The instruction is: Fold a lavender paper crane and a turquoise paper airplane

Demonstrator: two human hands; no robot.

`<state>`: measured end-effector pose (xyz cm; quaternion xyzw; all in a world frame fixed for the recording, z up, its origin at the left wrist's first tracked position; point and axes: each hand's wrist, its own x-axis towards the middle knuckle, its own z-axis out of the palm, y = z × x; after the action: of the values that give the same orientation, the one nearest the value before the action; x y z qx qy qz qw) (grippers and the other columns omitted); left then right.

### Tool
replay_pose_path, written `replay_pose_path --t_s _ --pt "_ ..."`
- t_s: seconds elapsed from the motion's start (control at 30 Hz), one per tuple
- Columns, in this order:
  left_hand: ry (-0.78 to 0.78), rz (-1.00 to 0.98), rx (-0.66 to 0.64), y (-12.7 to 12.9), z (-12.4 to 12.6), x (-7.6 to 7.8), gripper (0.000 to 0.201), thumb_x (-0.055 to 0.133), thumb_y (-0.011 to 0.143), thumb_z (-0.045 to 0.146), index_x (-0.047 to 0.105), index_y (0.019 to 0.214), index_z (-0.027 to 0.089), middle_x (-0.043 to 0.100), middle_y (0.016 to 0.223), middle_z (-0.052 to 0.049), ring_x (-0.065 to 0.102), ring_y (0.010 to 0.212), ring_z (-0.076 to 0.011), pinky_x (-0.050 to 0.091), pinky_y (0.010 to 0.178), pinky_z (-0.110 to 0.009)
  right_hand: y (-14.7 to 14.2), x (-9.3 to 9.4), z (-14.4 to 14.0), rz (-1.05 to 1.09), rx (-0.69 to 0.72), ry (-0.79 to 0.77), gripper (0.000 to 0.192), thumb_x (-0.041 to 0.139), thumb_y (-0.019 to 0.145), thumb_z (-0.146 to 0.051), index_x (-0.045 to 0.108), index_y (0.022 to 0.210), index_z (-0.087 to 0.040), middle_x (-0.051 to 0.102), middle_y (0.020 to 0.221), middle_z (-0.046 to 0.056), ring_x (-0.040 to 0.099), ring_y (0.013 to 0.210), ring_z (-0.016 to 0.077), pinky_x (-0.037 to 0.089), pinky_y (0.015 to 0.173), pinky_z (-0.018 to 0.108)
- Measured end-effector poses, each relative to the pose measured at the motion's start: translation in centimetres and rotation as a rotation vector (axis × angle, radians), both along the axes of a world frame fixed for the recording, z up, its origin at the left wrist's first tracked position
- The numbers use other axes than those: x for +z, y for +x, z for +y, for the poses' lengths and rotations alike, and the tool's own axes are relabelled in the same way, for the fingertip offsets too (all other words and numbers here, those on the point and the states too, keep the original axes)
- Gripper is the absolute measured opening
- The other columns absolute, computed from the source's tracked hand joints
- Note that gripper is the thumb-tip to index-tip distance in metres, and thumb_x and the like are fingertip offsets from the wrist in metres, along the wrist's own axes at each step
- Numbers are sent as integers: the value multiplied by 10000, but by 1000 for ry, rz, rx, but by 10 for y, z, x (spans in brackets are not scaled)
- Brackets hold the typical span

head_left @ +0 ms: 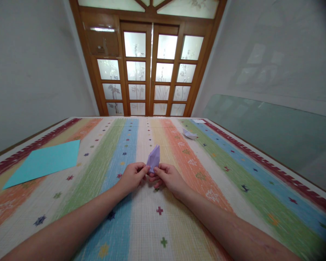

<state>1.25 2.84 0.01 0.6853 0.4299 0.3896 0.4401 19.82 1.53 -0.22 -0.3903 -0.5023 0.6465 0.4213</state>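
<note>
A small folded piece of purple paper (154,158) stands upright between my two hands, its pointed end up, above the middle of the table. My left hand (135,176) pinches its lower left edge between thumb and fingers. On the other side, my right hand (170,177) grips the lower right edge, thumb in front and fingers curled behind. Both thumbs almost meet at the paper's base. The fingertips behind the paper are partly hidden.
A flat turquoise sheet (45,162) lies on the left of the striped tablecloth (95,181). Toward the far right sits a pale folded paper boat (189,134), with a small white paper (199,121) beyond it. Wooden doors (152,69) stand behind the table.
</note>
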Motion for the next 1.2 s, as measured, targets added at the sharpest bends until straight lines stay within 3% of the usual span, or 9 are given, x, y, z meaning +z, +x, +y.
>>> replay_pose_path --t_s 0.37,0.5,0.67,0.77,0.93,1.1,1.2 --pt "6 -197 35 1 -7 9 314 645 872 454 651 885 140 630 735 -29 610 629 -147 493 468 -207 -1 5 -1 21 -5 61 379 699 821 -528 653 917 -165 696 835 75 682 726 185 565 519 272" --pt "132 -116 -2 1 -11 11 236 647 890 381 679 930 150 678 892 -64 643 762 -162 524 558 -217 -2 9 -3 -12 -23 129 351 690 829 -501 676 972 -181 688 950 82 671 800 192 553 535 261" --pt "390 84 -39 1 -18 16 139 623 906 283 678 981 180 691 1018 -78 652 934 -191 531 648 -234 -4 7 -3 -40 -22 170 258 641 872 -434 659 956 -191 680 936 48 636 658 132 560 585 280" --pt "492 162 -37 0 -19 16 140 598 912 258 661 1013 183 679 1049 -86 636 968 -199 539 682 -253 -5 5 -2 -12 -121 194 214 690 820 -361 600 941 -208 653 883 11 616 620 125 546 542 266" --pt "480 207 -23 -1 -17 13 161 580 934 282 641 1044 183 673 998 -70 629 894 -186 536 660 -260 -3 5 -2 -48 -132 221 156 677 798 -283 599 900 -193 649 891 20 645 699 146 569 592 278" --pt "446 207 -24 -1 -14 12 148 554 956 266 646 1050 198 685 998 -54 639 897 -177 530 665 -256 -1 5 -1 -33 -78 223 191 646 811 -262 631 986 -188 675 1005 55 657 753 154 582 626 289" --pt "513 248 21 -2 -14 12 154 545 957 242 648 1062 195 686 1030 -72 641 942 -197 548 735 -299 -1 5 -2 -3 -60 221 242 628 811 -239 634 1050 -202 680 1036 61 658 852 178 588 675 301"
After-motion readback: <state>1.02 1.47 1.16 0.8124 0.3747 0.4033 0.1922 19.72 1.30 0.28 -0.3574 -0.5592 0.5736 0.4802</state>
